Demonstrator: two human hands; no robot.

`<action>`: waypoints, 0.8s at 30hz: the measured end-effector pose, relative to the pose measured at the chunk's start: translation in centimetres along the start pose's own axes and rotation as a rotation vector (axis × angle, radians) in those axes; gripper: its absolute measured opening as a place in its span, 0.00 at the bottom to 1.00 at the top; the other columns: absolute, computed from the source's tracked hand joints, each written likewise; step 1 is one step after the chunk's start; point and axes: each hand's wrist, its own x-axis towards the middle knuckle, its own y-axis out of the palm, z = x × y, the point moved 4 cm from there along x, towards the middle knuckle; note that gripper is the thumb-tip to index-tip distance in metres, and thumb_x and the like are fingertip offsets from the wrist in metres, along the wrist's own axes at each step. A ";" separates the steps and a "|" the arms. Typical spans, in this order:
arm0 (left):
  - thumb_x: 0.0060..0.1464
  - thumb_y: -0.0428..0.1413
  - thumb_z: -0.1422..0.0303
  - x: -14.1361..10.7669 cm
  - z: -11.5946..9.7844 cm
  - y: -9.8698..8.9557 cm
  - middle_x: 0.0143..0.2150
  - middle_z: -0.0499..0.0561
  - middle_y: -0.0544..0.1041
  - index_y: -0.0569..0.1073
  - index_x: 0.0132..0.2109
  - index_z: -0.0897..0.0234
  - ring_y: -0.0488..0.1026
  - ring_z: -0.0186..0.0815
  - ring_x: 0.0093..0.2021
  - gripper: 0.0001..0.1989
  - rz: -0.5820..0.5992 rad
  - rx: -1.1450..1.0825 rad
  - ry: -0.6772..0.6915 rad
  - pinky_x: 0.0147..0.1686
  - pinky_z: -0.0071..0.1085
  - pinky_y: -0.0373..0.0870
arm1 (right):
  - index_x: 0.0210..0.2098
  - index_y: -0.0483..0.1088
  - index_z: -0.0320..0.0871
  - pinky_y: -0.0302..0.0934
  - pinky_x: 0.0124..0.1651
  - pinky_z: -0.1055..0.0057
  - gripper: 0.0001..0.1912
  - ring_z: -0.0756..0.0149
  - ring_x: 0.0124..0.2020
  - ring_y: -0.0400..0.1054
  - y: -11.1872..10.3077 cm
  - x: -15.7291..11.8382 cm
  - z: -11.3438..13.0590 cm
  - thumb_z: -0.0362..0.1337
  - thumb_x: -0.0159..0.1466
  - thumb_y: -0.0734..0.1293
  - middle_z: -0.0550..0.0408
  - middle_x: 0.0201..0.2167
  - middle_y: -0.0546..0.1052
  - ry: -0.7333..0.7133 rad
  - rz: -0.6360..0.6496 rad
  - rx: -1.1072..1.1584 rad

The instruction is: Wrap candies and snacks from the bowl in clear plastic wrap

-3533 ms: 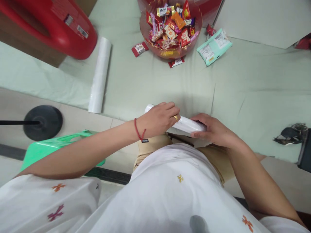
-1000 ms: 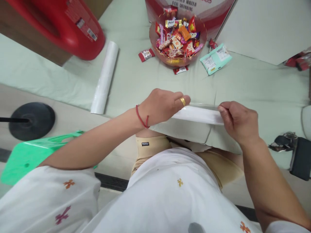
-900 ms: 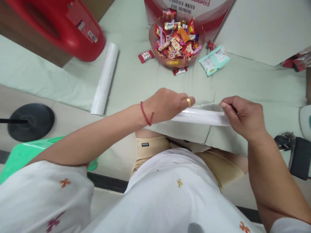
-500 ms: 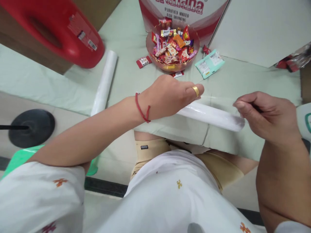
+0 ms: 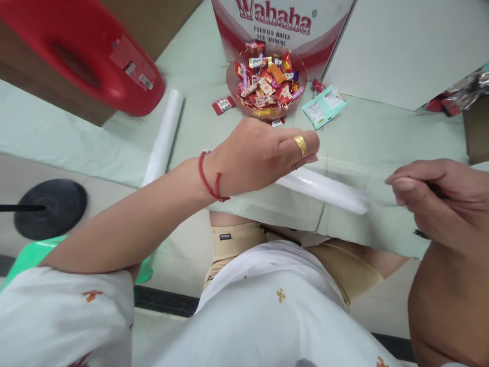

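My left hand (image 5: 277,150), with a red cord bracelet and a gold ring, is closed around the near-left end of a white roll (image 5: 326,191) in shiny clear wrap. That end is hidden beneath the hand. To the right of the roll's free end, my right hand (image 5: 445,196) is raised with thumb and forefinger pinched together. Something small and dark shows between its fingers and below the palm, too little to name. A second white roll (image 5: 164,137) lies on the pale green cloth (image 5: 401,132) to the left.
A glass bowl (image 5: 263,112) of wrapped sweets stands before a Wahaha water carton (image 5: 286,30). Beside it lie a mint-green packet (image 5: 324,107) and a red wrapped sweet (image 5: 223,105). A red jug (image 5: 110,61) is at back left, a black round base (image 5: 49,209) below.
My right hand has drawn away to the right and slightly down from the roll's end. The roll's free end has swung a little left and down.
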 end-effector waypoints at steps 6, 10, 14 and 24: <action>0.67 0.46 0.69 0.4 -2.4 1.1 0.34 0.48 0.77 0.73 0.47 0.57 0.70 0.31 0.26 0.10 0.101 -0.128 0.057 0.30 0.30 0.61 | 0.36 0.76 0.47 0.61 0.32 0.70 0.07 0.69 0.27 0.68 1.1 0.0 -2.3 0.42 0.69 0.70 0.57 0.26 0.75 -0.046 0.180 0.001; 0.67 0.47 0.68 1.2 -3.9 1.5 0.34 0.50 0.78 0.73 0.49 0.56 0.72 0.34 0.29 0.10 0.184 -0.104 0.089 0.31 0.32 0.63 | 0.49 0.76 0.47 0.65 0.55 0.58 0.15 0.53 0.53 0.72 1.5 0.3 -0.2 0.48 0.69 0.68 0.43 0.49 0.77 -0.237 0.132 -0.017; 0.67 0.48 0.68 1.8 -4.7 1.3 0.36 0.50 0.79 0.74 0.46 0.57 0.74 0.35 0.30 0.10 0.194 -0.104 0.113 0.31 0.33 0.64 | 0.57 0.72 0.48 0.64 0.59 0.51 0.27 0.48 0.57 0.69 3.5 0.2 3.1 0.54 0.65 0.72 0.42 0.56 0.75 -0.398 0.256 -0.017; 0.71 0.45 0.66 0.6 -4.0 -1.6 0.37 0.50 0.76 0.76 0.43 0.59 0.76 0.37 0.38 0.15 -0.175 -0.070 0.149 0.35 0.36 0.68 | 0.30 0.75 0.48 0.53 0.24 0.70 0.15 0.70 0.21 0.61 3.1 1.5 6.4 0.42 0.72 0.64 0.58 0.22 0.71 -0.496 0.172 -0.183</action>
